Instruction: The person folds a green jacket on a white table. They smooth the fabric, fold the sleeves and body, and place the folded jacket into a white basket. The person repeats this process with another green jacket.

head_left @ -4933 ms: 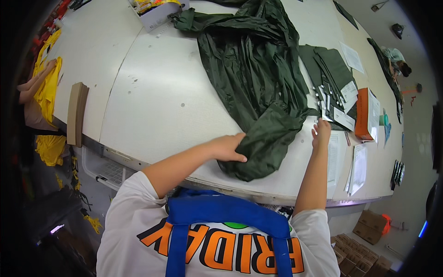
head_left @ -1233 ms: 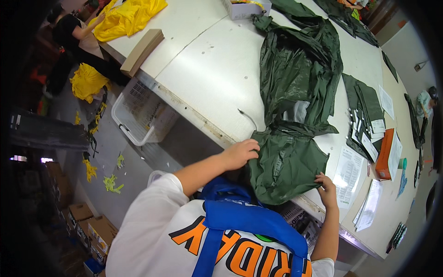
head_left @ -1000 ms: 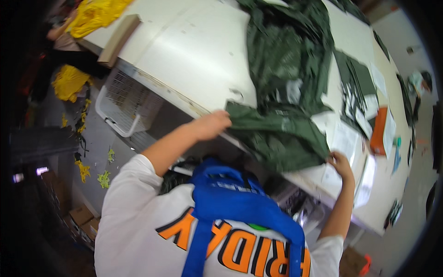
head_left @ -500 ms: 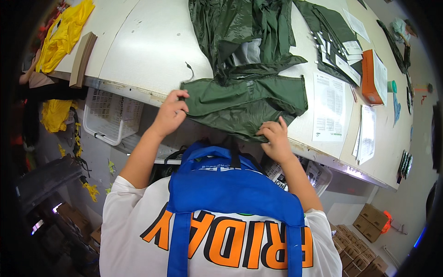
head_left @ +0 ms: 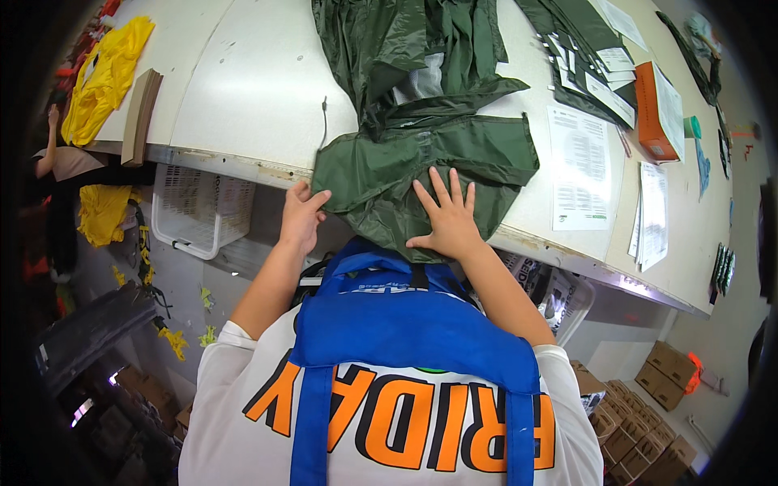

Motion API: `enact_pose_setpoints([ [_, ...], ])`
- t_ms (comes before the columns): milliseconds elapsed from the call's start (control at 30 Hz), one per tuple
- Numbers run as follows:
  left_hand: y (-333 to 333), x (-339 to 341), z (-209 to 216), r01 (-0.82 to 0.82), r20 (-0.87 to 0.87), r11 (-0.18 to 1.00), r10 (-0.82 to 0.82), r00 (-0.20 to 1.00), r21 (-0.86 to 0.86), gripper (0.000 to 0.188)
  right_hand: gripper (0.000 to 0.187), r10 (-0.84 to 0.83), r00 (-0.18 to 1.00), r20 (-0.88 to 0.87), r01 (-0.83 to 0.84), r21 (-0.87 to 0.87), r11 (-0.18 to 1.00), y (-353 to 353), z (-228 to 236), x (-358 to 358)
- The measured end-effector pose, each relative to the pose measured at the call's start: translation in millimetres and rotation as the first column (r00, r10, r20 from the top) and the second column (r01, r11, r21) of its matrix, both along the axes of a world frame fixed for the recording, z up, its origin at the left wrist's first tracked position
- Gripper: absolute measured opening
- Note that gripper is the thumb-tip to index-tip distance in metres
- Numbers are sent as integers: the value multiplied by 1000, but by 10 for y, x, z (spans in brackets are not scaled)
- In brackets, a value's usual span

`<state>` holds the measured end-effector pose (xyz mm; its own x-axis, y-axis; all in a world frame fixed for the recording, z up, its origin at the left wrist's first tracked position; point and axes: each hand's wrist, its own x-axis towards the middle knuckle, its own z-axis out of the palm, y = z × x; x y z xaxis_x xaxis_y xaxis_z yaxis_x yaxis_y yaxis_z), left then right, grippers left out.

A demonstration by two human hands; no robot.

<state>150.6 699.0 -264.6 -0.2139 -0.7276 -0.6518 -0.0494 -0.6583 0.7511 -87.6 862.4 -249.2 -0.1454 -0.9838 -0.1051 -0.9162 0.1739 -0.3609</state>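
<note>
A dark green rain jacket point(head_left: 486, 142) of shiny fabric lies spread on the white table, its near part hanging over the front edge. Pale mesh lining point(head_left: 421, 81) shows in a gap among its folds. At the left side of this near part, my left hand point(head_left: 302, 220) has its fingers curled at the fabric's edge, pinching it. My right hand point(head_left: 450, 220) lies flat on the near panel, fingers spread, holding nothing. A thin dark cord point(head_left: 325, 121) sticks out on the table beyond my left hand.
Printed sheets point(head_left: 579, 170) and an orange box point(head_left: 658, 113) lie to the right. Farther right-back is a stack of dark green pieces with white labels point(head_left: 596, 85). A cardboard strip point(head_left: 141, 117) and yellow garment point(head_left: 105, 77) lie left. A white basket point(head_left: 203, 211) sits under the table.
My right hand has gone from gripping the near right edge to lying flat on the panel, farther left. My left hand has slid slightly down the left edge, and the near panel lies flatter.
</note>
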Motion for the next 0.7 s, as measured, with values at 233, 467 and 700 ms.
enact_pose_setpoints([
  [233,168,-486,826,128,-173,909,-211,962,-396,30,104,-45,996,-72,53,109,993,83,-31,150],
  [467,212,-1414,-31,867,634,35,-668,391,-497,49,68,-92,994,59,90,36,995,147,-186,161],
  [700,253,-1200,-175,879,915,-290,-265,305,-378,66,76,-756,556,347,831,-255,495,488,-417,-491],
])
